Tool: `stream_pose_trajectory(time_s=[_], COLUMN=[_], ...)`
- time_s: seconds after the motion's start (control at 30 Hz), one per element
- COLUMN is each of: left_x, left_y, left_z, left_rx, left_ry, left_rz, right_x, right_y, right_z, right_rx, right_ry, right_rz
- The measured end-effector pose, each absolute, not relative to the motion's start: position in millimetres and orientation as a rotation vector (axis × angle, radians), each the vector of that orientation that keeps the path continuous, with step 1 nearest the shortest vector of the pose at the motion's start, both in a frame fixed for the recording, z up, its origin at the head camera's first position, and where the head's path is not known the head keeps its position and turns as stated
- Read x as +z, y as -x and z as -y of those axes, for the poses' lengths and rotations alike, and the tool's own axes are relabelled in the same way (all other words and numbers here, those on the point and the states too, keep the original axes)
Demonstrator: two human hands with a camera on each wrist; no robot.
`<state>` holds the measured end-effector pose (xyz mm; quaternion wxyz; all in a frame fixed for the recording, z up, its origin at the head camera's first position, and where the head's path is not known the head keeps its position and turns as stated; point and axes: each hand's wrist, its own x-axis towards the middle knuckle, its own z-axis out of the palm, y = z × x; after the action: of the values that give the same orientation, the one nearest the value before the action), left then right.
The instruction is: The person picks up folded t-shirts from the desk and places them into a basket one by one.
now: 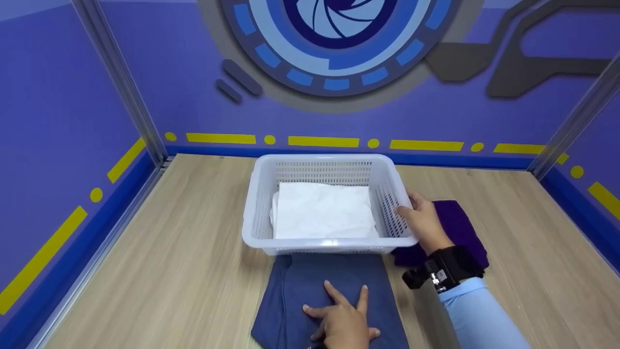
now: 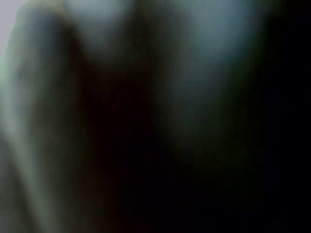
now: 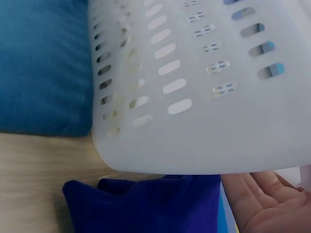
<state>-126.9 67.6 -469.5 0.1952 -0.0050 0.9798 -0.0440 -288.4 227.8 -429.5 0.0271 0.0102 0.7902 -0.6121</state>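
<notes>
A white plastic basket [image 1: 334, 243] with slotted walls holds folded white cloth [image 1: 324, 211]. My right hand [image 1: 424, 220] grips its right side, thumb over the rim; in the right wrist view part of that hand [image 3: 272, 201] shows beside the basket wall [image 3: 204, 141]. Just in front of the basket lies a folded blue-grey cloth [image 1: 361, 271], its far edge hidden by the basket. On this cloth rests my left hand [image 1: 341, 320], fingers spread. The left wrist view is too dark and blurred to read.
Folded purple cloth [image 1: 455, 225] lies right of the basket, partly behind my right hand and wrist. The wooden tabletop [image 1: 169, 252] is bordered by blue-purple panels [image 1: 203, 106] at the back and sides, with metal posts [image 1: 128, 87] at the corners.
</notes>
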Motion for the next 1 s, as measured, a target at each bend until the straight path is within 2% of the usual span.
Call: stream_pose_trajectory(time_s=[0.27, 0.47, 0.73, 1.0], left_x=[-459, -453, -454, -461], left_y=[125, 127, 127, 122], left_z=[-44, -4, 69, 105], left_rx=[-0.155, -0.043, 0.444, 0.779], left_ry=[-0.179, -0.249, -0.443, -0.449], left_rz=[-2.872, -2.992, -3.004, -2.831], right_x=[-427, -426, -435, -458], right_y=[289, 281, 234, 184], right_z=[-231, -238, -249, -261], right_rx=[-1.941, -1.983, -2.09, -2.073], right_ry=[0.033, -0.001, 0.024, -0.049], right_rz=[-2.368, -2.302, -2.144, -1.952])
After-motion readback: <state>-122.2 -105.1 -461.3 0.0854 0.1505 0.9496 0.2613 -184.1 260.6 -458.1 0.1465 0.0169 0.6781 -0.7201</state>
